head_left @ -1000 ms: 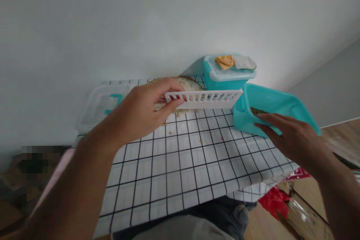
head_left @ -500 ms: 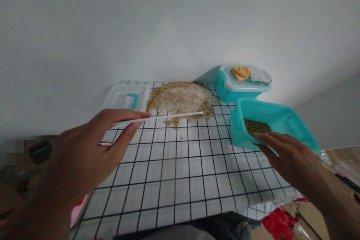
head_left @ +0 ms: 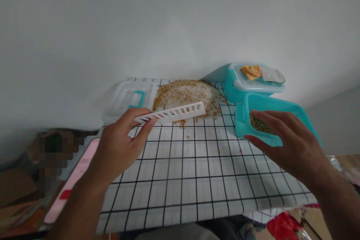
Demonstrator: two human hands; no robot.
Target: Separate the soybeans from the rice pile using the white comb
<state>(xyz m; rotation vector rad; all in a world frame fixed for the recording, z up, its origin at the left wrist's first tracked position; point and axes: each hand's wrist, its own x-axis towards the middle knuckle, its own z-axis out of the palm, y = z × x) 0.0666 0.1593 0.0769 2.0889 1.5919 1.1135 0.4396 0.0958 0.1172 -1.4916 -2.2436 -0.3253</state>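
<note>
My left hand (head_left: 123, 142) pinches one end of a flat white slotted plastic piece (head_left: 185, 111) between thumb and fingers, holding it above the table. A row of slanted openings runs along it. Behind it lies a spread of tan beans and pale grains (head_left: 194, 92), partly hidden by the piece. My right hand (head_left: 289, 142) hovers at the near side of a teal plastic bin (head_left: 281, 101), thumb and fingers apart, with nothing visible in it. Small green beans (head_left: 258, 124) lie in the bin, partly covered by that hand.
A lidded teal box (head_left: 239, 84) stands against the wall, with an orange cloth (head_left: 251, 72) and a whitish cloth (head_left: 272, 74) on top. A clear lid with a teal handle (head_left: 119, 97) lies at back left. A pink phone-like device (head_left: 77, 174) is at the table's left edge.
The white slotted piece has tilted from edge-on so its openings show. My right hand has lifted and its fingers have spread. The view has shifted slightly.
</note>
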